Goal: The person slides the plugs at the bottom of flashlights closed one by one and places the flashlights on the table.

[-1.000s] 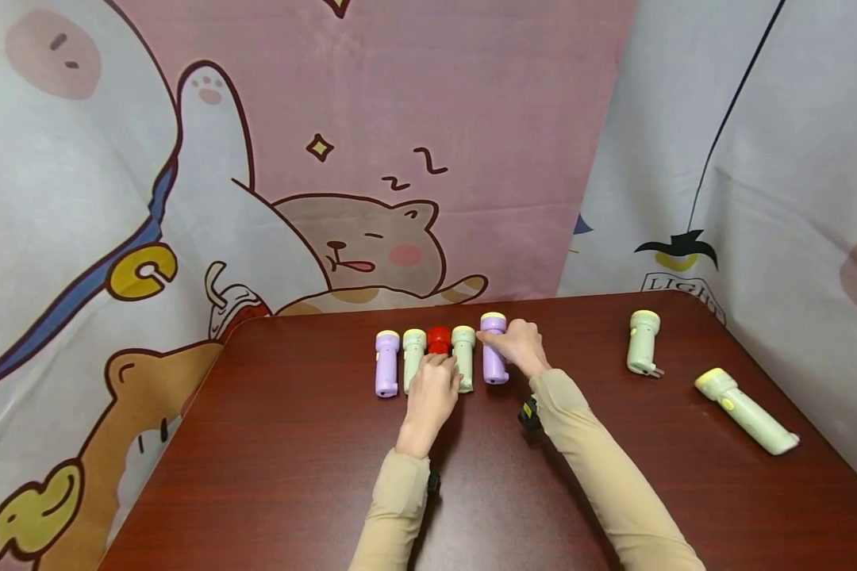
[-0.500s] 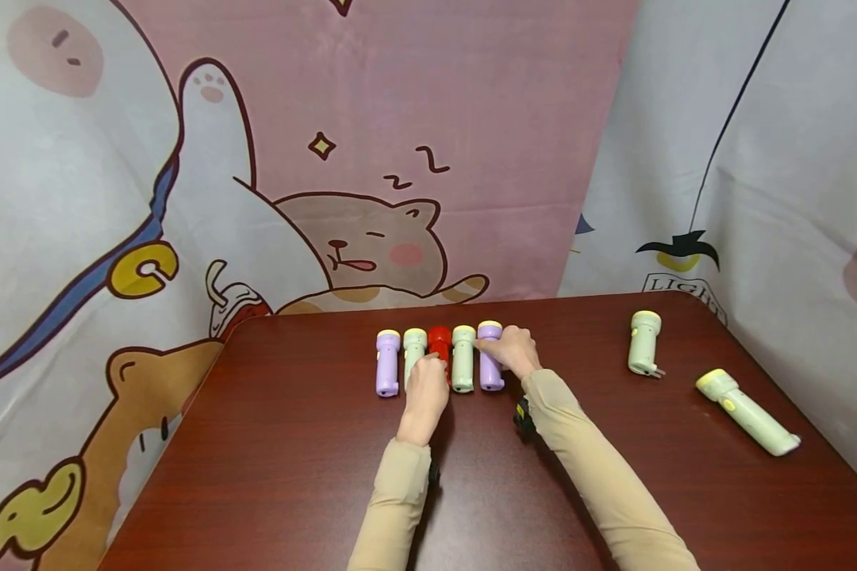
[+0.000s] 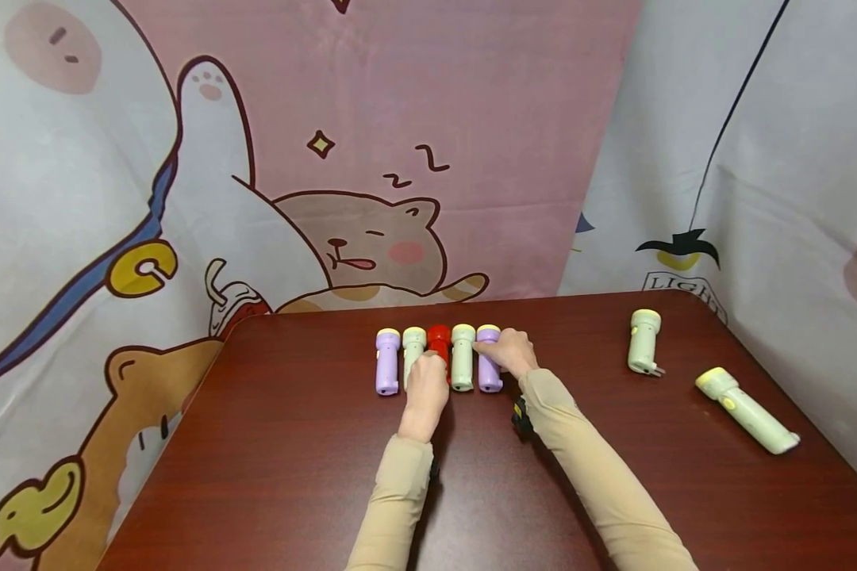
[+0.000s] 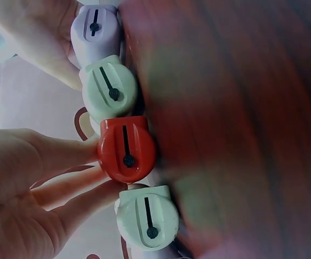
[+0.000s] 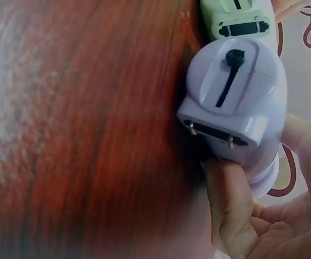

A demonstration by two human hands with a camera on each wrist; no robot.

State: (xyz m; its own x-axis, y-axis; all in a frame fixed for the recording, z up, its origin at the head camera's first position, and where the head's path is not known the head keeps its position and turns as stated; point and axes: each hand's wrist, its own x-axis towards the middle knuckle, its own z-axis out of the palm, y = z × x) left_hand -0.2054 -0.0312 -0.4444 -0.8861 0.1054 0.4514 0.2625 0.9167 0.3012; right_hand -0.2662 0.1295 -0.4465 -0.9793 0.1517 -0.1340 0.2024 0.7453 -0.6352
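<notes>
Five flashlights would be a long row to count, so several lie side by side near the table's far edge. My left hand (image 3: 426,392) pinches the red flashlight (image 4: 127,150) between thumb and fingers, covering much of it in the head view. To its right lies a pale green flashlight (image 3: 462,361); another pale green flashlight (image 3: 413,341) is on its left, partly hidden by the hand. My right hand (image 3: 516,354) grips the right-end purple flashlight (image 5: 236,86), thumb on one side and fingers on the other. A second purple flashlight (image 3: 387,365) ends the row at the left.
On the right of the brown table (image 3: 293,476) lie two more pale green flashlights, an upright-lying one (image 3: 643,341) with prongs out and a slanted one (image 3: 750,412). A cartoon-printed cloth (image 3: 514,159) hangs behind the table's far edge.
My right hand has slid the purple flashlight left and slightly nearer, up beside the pale green one. My left hand has shifted slightly left, with its fingers drawn in at the red flashlight.
</notes>
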